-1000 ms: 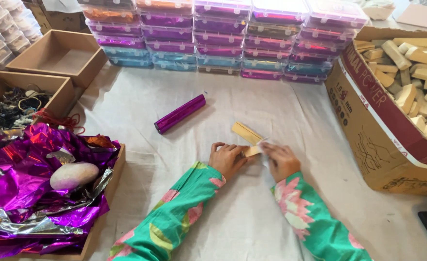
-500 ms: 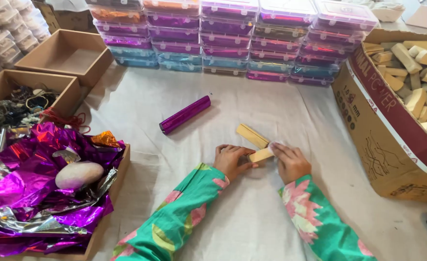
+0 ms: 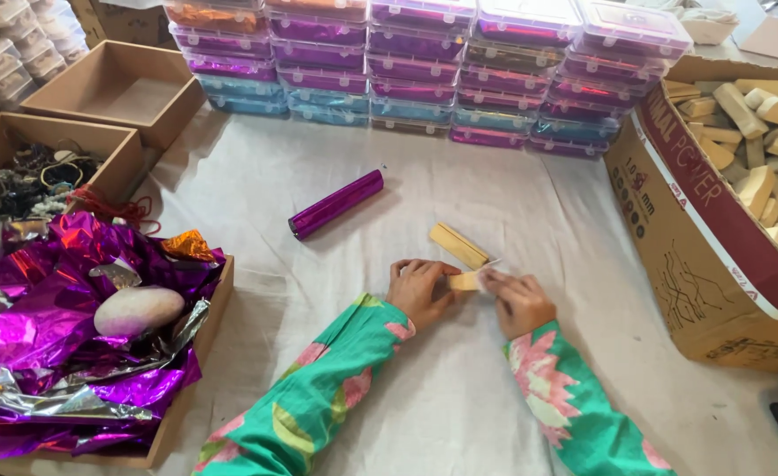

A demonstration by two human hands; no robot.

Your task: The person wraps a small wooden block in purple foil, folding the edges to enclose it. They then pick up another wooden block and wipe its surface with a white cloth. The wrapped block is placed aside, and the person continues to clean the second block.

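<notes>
Left hand (image 3: 420,291) and right hand (image 3: 517,301) pinching wooden block (image 3: 465,281), long axis left-right

the left hand (image 3: 420,291) and right hand (image 3: 517,302) met on the cloth-covered table (image 3: 459,405) around a small block (image 3: 465,281), with a second block (image 3: 458,245) just behind it. a foil roll (image 3: 336,204) lay farther back-left, before the stacked boxes (image 3: 424,70). a carton of blocks (image 3: 724,203) stood right, a foil-filled tray (image 3: 71,335) left.
</notes>
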